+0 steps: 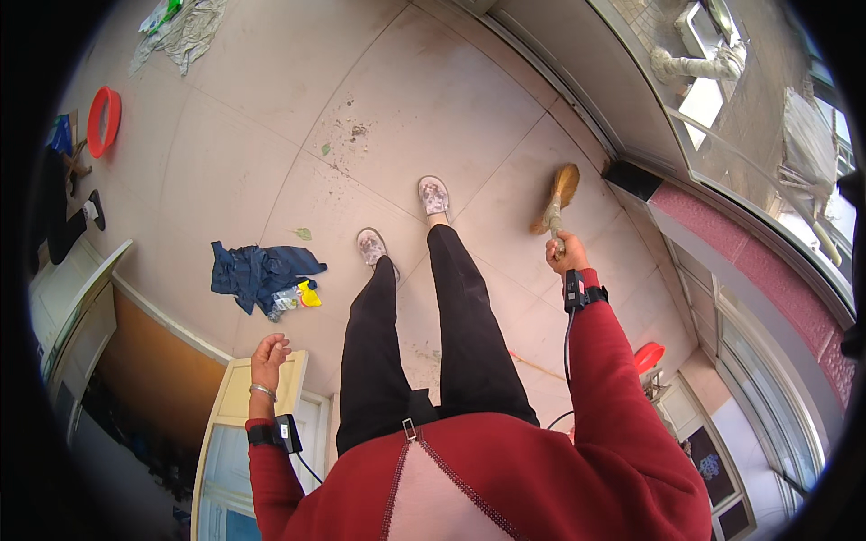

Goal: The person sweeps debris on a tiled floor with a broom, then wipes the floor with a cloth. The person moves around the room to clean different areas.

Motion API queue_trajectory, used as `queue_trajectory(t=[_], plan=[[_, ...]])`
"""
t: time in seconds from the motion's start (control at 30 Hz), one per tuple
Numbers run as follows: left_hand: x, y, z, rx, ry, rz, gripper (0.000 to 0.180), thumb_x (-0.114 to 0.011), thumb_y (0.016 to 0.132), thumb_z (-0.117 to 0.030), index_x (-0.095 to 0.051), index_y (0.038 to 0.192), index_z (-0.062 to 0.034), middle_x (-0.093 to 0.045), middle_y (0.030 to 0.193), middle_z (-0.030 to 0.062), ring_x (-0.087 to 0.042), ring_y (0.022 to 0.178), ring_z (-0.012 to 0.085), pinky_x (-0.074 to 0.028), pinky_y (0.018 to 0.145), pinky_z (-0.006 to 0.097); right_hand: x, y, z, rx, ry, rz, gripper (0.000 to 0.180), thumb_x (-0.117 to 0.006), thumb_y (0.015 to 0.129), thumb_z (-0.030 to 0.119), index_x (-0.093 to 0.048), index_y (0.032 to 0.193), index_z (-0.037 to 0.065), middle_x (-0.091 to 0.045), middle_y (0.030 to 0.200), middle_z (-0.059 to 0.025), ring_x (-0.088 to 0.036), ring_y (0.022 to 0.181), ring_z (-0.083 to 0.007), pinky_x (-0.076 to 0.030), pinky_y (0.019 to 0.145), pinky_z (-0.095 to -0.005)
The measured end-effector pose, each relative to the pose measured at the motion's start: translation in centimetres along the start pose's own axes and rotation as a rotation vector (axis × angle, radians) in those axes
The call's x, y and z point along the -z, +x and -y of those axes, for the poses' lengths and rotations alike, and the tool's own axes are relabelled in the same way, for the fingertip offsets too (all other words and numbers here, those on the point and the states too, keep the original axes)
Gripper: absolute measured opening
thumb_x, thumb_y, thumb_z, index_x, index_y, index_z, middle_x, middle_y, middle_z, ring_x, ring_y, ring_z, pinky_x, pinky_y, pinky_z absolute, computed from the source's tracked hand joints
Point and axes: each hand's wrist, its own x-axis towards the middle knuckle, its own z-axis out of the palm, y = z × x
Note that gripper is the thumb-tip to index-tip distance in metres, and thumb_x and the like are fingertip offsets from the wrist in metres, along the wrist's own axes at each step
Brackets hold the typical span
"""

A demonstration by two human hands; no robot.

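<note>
My right hand [566,253] is closed around the handle of a broom [565,187]. Its yellowish-brown bristles are down at the floor, to the right of my feet, and the handle looks wrapped in pale material. At the left, my left hand [269,353] hangs with its fingers loosely bent and a little apart, holding nothing that I can see. Beyond it on the floor lies a crumpled dark blue cloth [257,272], with a yellow-and-clear plastic wrapper [308,294] at its edge. Farther out, dirt crumbs [341,162] and a green leaf [327,149] are scattered over the tiles.
A red basin [104,121] is at the far left, near another person's dark-clad leg and shoe [96,210]. A pale crumpled sheet [192,34] lies at the far left. Another leaf [303,233] is by the cloth. A windowed wall with a pink ledge [722,243] runs along the right.
</note>
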Motion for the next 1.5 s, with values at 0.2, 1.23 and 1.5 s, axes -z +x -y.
queue_trajectory(t=[0.2,1.23,1.5], plan=[[6.3,-4.5,7.6,0.055,-0.014,-0.036,0.024,-0.057,0.096,-0.015,-0.062,0.118,-0.0058,-0.069,0.105,0.0062,-0.065,0.089,0.0141,-0.049,0.077,0.027,-9.7,-7.6,-14.4,0.165,-0.494,0.105,0.046,-0.056,0.092,0.02,-0.039,0.135,0.018,-0.051,0.067,-0.0031,-0.049,0.05,-0.0119,-0.041,0.044,-0.0258],[3.5,-14.4,40.8,0.231,-0.588,-0.146,0.022,-0.057,0.096,-0.017,-0.062,0.116,-0.008,-0.069,0.103,0.0044,-0.067,0.087,0.013,-0.05,0.073,0.025,-28.0,-15.1,-39.5,0.081,-1.417,0.271,0.057,-0.057,0.088,0.014,-0.042,0.143,0.015,-0.053,0.069,-0.0016,-0.046,0.049,-0.007,-0.038,0.043,-0.0214],[3.0,-19.4,41.1,0.331,-0.63,-0.199,0.023,-0.055,0.095,-0.014,-0.063,0.115,-0.0065,-0.069,0.103,0.0062,-0.067,0.086,0.0146,-0.049,0.071,0.026,-19.2,-23.7,-36.1,0.451,-1.574,0.267,0.065,-0.061,0.086,0.009,-0.04,0.147,0.011,-0.055,0.067,-0.0026,-0.045,0.045,-0.0094,-0.036,0.04,-0.0244]])
